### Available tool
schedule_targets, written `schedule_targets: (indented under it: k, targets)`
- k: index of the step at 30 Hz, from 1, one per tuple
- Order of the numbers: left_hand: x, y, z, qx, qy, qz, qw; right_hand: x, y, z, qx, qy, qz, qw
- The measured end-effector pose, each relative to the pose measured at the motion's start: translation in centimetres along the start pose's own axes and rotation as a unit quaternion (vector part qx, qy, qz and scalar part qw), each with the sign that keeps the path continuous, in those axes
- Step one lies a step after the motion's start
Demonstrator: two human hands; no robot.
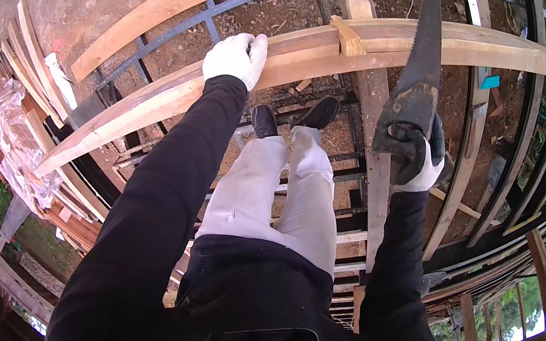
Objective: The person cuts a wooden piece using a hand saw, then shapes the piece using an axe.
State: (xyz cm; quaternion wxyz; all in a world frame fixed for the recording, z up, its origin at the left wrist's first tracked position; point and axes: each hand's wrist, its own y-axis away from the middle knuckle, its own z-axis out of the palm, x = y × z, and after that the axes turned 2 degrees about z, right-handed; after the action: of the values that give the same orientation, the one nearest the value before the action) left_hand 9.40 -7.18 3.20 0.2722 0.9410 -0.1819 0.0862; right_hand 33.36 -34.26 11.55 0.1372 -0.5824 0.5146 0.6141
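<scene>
Head view, the only one: from where I stand, the long board is the main thing, running across in front of the person, over a thick beam. Left hand, gloved, lies on the long board left of its middle, fingers curled toward the far edge; fingertips hidden, so can't tell if it's really pinching the wood or just leaning on it. Right hand, gloved, near side of the long board, fingers wrapped round the handle of the handsaw. Blade points away across the long board, well right of the left hand; can't tell if it touches.

Risks, my guess: the long board could roll or slide if only the left hand steadies it; no clamp that I can see. The small wood block on top, between left hand and saw, could get knocked off if loose. Teeth seem to face the left-hand side, so a slip that way would endanger the glove. Shoes stand on the near side, among bars; a backward step could trip.
</scene>
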Motion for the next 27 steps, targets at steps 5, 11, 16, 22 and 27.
schedule_targets:
  k: [5,11,16,22,27]
  targets:
    - [-0.5,-0.6,1.9,-0.003,-0.001,0.008,1.0,3.0,-9.7,3.0,-0.06,-0.102,-0.068,0.991]
    - [-1.0,-0.6,2.0,0.007,0.008,0.042,0.999,5.4,-16.5,6.3,-0.097,-0.26,0.021,0.961]
    - [-1.0,-0.5,2.4,0.02,0.034,0.09,0.995,5.6,-18.9,5.3,-0.085,-0.154,-0.012,0.984]
    - [-2.3,0.2,2.4,0.033,0.045,0.14,0.989,1.5,-18.6,6.1,-0.16,0.056,0.048,0.984]
    - [-1.8,1.1,2.7,0.044,0.034,0.276,0.96,1.8,-22.1,2.6,-0.163,0.389,-0.084,0.903]
